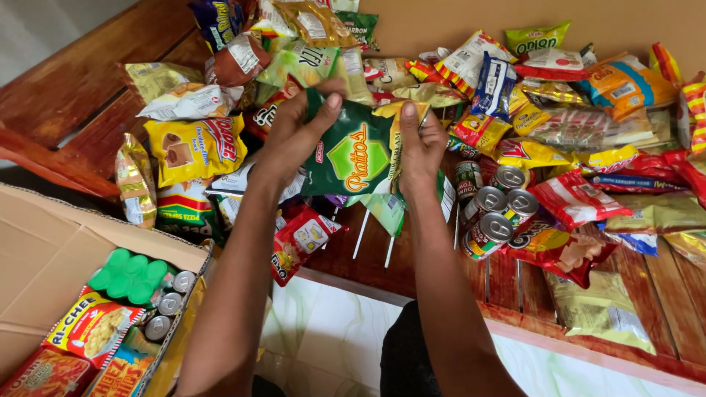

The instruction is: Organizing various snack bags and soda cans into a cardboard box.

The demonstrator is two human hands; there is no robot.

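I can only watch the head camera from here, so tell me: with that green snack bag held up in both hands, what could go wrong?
1. The green snack bag is pinched only at its edges by the left hand and right hand; it could slip.
2. The cans lie loose just beside the right forearm; a nudge might roll them toward the wooden table's edge.
3. The cardboard box already looks crowded.

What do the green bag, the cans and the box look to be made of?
Green bag, held by the left hand and right hand: glossy plastic film, probably, as it crinkles and shines. Cans: metal, with silvery pull-tab lids and printed wrap labels. Box: matte brown cardboard, its raw edge showing; corrugation likely. Table: varnished reddish wood with visible grain.
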